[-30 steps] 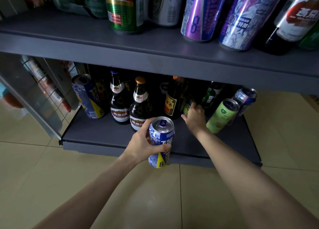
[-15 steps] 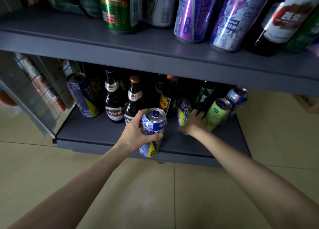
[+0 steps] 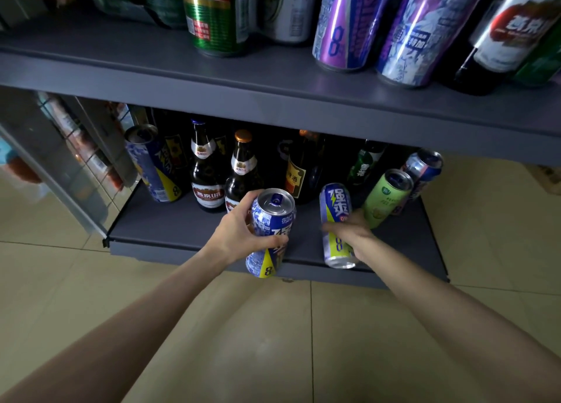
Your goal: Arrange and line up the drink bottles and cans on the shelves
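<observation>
Left hand (image 3: 239,235): fingers and thumb wrapped round a blue-and-white can (image 3: 271,232) with a yellow wedge near its base, top end up and tilted slightly, held over the front edge of the lower shelf (image 3: 170,232). Right hand (image 3: 353,235): fingers curled about the lower half of a blue-and-yellow can (image 3: 335,208), which is slim, carries large white characters, and sits at the shelf's front edge just right of the first can; whether its base rests on the shelf I cannot tell. Lower shelf, grey, left to right behind the hands: a tall blue can (image 3: 151,165) with a yellow patch, leaning at the left end; a dark bottle with a blue cap (image 3: 204,172) and a red-and-white label; a dark bottle with an orange cap (image 3: 242,168), just beside it and partly behind the left hand; a dark bottle with a yellow label (image 3: 299,172), further back; a green bottle (image 3: 364,162) in shadow; a light green can (image 3: 387,197) tilted near the right hand; a blue can with a red band (image 3: 423,172) behind it at the right end. Upper shelf (image 3: 273,90), grey: a green-and-red can (image 3: 217,17); a pale can (image 3: 288,11) behind it; two tall purple-and-blue cans (image 3: 346,26) side by side; a dark bottle with a red-and-white label (image 3: 504,38) at the far right. Beige tiled floor (image 3: 303,342) below. A mesh-fronted rack (image 3: 76,147) stands to the left, contents blurred.
</observation>
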`<move>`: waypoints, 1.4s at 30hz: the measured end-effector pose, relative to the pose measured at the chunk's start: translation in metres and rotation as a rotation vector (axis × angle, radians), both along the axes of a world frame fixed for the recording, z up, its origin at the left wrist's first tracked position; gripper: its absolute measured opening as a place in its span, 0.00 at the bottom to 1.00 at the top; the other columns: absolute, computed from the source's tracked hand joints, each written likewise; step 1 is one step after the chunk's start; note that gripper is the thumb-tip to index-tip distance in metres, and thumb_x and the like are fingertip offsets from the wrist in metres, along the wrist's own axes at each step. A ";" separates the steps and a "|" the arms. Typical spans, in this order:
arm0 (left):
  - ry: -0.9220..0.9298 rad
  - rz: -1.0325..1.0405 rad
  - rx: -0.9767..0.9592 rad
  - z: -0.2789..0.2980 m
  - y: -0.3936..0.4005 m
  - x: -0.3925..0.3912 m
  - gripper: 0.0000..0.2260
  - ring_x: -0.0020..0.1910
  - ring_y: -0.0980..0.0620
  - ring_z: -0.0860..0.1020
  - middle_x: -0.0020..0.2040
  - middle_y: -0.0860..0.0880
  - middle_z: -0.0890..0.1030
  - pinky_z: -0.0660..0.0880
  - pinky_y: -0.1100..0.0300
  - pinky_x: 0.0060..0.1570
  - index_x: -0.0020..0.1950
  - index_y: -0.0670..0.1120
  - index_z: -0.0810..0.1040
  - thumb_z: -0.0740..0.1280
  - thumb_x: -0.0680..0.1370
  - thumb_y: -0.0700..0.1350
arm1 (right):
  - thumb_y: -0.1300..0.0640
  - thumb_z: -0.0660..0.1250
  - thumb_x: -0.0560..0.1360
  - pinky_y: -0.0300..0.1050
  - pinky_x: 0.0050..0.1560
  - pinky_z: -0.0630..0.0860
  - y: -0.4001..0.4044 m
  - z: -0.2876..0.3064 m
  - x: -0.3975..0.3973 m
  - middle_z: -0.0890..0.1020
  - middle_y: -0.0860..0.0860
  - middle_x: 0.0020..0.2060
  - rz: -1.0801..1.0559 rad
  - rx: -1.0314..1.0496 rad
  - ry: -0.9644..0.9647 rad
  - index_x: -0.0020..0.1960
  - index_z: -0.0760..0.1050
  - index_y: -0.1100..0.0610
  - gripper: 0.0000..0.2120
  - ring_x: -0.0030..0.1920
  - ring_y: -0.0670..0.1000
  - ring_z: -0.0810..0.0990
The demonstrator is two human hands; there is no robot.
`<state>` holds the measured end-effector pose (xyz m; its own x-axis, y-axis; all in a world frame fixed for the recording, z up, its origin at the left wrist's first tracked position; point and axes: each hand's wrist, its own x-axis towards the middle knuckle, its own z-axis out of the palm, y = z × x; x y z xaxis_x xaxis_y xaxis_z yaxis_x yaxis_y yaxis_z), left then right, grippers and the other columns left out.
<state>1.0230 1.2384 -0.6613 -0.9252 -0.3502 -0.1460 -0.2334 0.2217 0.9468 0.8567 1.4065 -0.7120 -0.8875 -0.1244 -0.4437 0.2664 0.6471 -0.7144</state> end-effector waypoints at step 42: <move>0.663 -0.335 0.026 0.973 0.098 -0.023 0.18 0.38 0.57 0.81 0.39 0.55 0.84 0.78 0.62 0.41 0.48 0.51 0.75 0.73 0.61 0.50 | 0.43 0.81 0.51 0.45 0.55 0.76 0.147 1.039 0.064 0.80 0.48 0.58 0.172 -0.742 0.955 0.64 0.67 0.52 0.46 0.55 0.46 0.80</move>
